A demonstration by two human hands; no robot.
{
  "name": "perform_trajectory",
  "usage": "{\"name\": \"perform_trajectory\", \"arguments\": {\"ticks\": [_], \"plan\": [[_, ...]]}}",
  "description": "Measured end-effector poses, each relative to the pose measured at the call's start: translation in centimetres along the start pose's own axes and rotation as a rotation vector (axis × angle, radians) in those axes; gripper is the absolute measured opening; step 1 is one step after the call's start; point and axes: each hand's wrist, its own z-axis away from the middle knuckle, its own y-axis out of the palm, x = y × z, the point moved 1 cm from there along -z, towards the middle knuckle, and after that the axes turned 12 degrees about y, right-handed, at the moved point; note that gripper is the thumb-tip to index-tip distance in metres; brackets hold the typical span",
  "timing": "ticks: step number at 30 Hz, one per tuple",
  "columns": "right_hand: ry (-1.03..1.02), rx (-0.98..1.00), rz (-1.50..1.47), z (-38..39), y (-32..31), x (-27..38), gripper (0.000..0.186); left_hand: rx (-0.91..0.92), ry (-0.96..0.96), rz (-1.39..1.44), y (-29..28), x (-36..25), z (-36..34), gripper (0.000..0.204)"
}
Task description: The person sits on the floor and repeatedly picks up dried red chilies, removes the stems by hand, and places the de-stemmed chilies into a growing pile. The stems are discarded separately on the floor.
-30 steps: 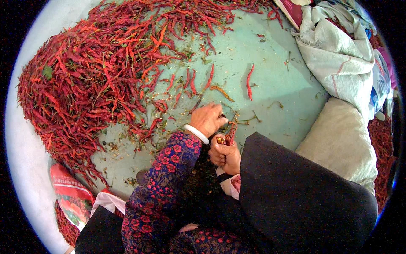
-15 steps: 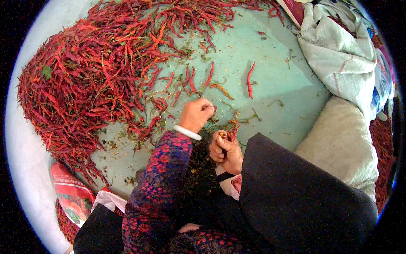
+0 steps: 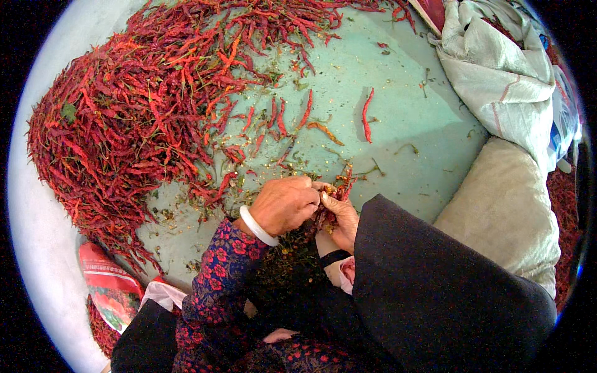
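Note:
My right hand (image 3: 341, 221) is closed around a small bunch of red chili peppers (image 3: 344, 186), whose ends stick up past the thumb. My left hand (image 3: 283, 204), with a white bangle (image 3: 257, 226) at its wrist, reaches across to that bunch. Its thumb and forefinger are pinched together right by the right thumb; what lies between those fingertips is hidden. A big heap of red chili peppers (image 3: 124, 118) spreads over the pale green floor (image 3: 410, 81) at the left and far side. Several single chilies lie between the heap and my hands, one red chili pepper (image 3: 367, 116) farther right.
Broken stems and dark scraps (image 3: 286, 255) lie beneath my hands. At the right rest a full beige sack (image 3: 497, 211) and a crumpled whitish sack (image 3: 497, 74). A red printed bag (image 3: 109, 283) stands at lower left. Dark cloth (image 3: 435, 286) covers my right forearm.
My left hand has come back toward me and right, from above the floor to the bunch in my right hand. A dark reddish chili now lies on the floor beyond the hands.

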Motion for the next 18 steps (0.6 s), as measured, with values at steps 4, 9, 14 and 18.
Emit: {"name": "perform_trajectory", "arguments": {"ticks": [4, 9, 14, 18], "plan": [[0.036, -0.091, -0.058, 0.2, 0.1, -0.3, 0.023, 0.009, -0.010, -0.129, 0.9, 0.6, -0.5, 0.009], [0.043, 0.209, -0.118, -0.2, -0.2, 0.2, 0.013, -0.138, -0.217, 0.230, -1.0, 5.1, -3.1, 0.015], [0.079, 0.136, -0.134, 0.2, 0.1, 0.3, 0.014, -0.064, -0.310, -0.450, 1.8, 8.8, -6.9, 0.018], [0.052, 0.151, -0.113, 0.0, 0.0, 0.0, 0.017, -0.125, -0.257, -0.524, 3.1, 9.3, -7.0, 0.008]]}}
